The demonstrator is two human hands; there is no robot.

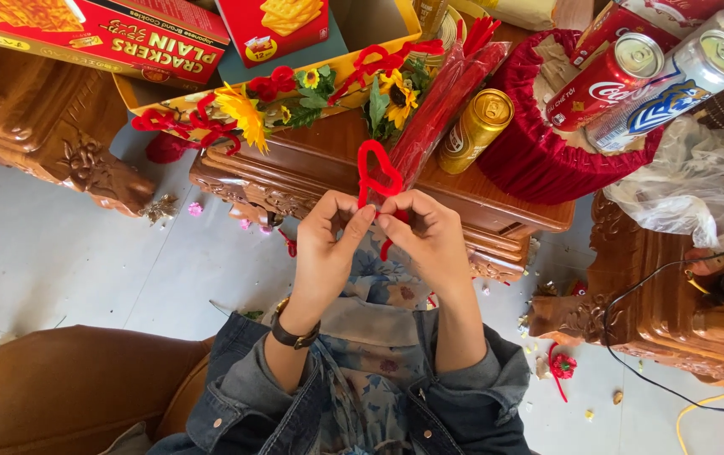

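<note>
The red pipe-cleaner heart (377, 174) stood upright just above both pinches, left hand (328, 244) and right hand (431, 240) gripping its twisted base equally close.

You have one view only, from the camera on your head, and it looks almost straight down. Your own jacket sleeves and lap fill the bottom edge, so the lens sits close above your hands. Take the carved wooden surface (463, 198) as your landmark: it lies just beyond your hands, in the upper middle of the frame, and things on it appear upside down to you, so you face it from its near side. Pale floor (67, 261) shows left of that surface and below it. No second view shares this scene.
</note>
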